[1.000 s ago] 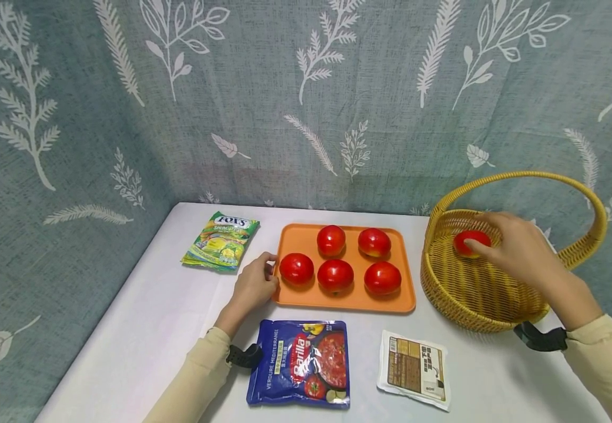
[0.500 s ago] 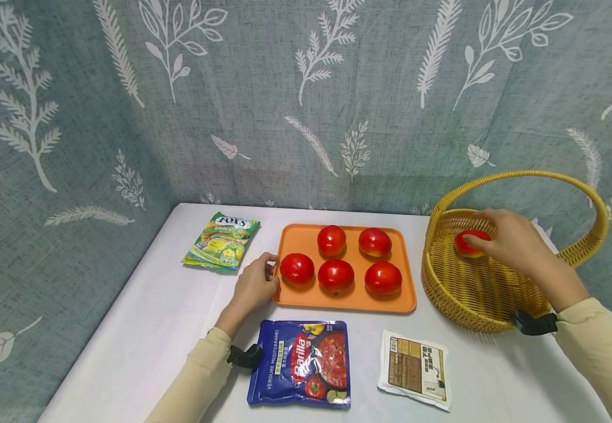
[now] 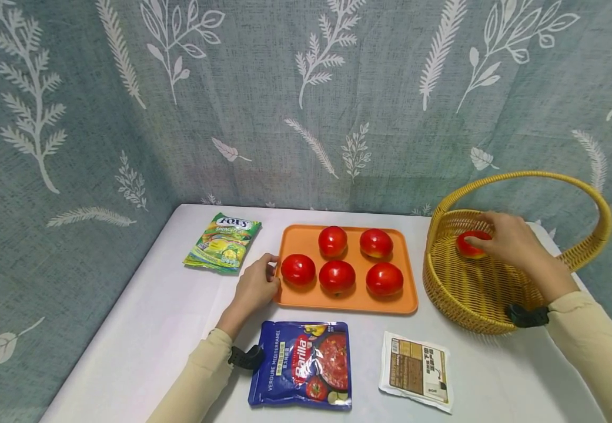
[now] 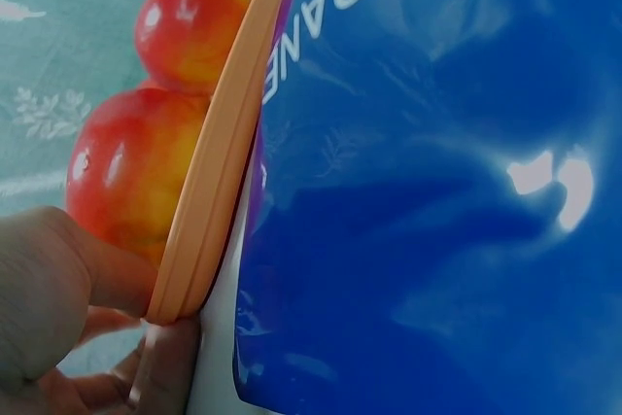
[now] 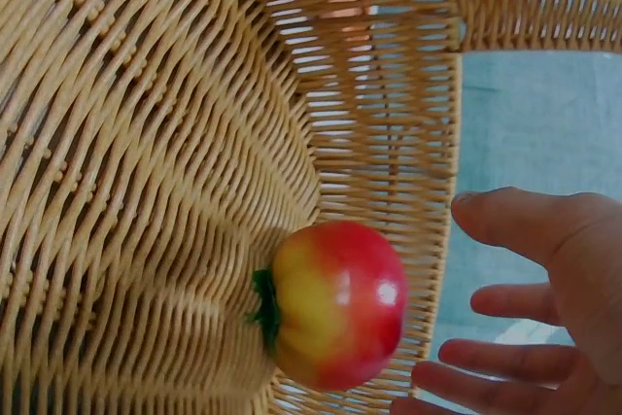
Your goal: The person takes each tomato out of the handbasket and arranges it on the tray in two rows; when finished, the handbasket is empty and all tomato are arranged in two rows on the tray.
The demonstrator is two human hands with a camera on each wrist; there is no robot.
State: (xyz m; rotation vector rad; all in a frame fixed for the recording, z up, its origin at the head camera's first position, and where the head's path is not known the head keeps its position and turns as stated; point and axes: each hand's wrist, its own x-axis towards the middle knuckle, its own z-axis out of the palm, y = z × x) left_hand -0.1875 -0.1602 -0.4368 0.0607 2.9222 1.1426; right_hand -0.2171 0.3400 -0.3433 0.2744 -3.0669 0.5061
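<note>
In the head view, my left hand (image 3: 256,286) holds the left rim of an orange tray (image 3: 306,235), which bears several shiny red tomatoes (image 3: 337,276). Up close in the left wrist view, the thumb lies over the tray's edge (image 4: 216,177) and other fingers are beneath it. One red-and-yellow tomato (image 5: 340,305) with a green stalk end lies inside the wicker basket (image 3: 475,294). My right hand (image 3: 512,238) is over the basket; the right wrist view shows its fingers spread, apart from that tomato, with nothing between them.
A blue Barilla pouch (image 3: 300,364) lies in front of the tray, near the left wrist. To its right is a white-and-brown packet (image 3: 417,370). A green Fox's bag (image 3: 223,242) lies at the back left. The basket's tall handle (image 3: 528,175) arches over it.
My right wrist and sleeve have shifted slightly left and away from me, while the hand stays over the tomato in the basket. The left hand and the tray have not visibly moved.
</note>
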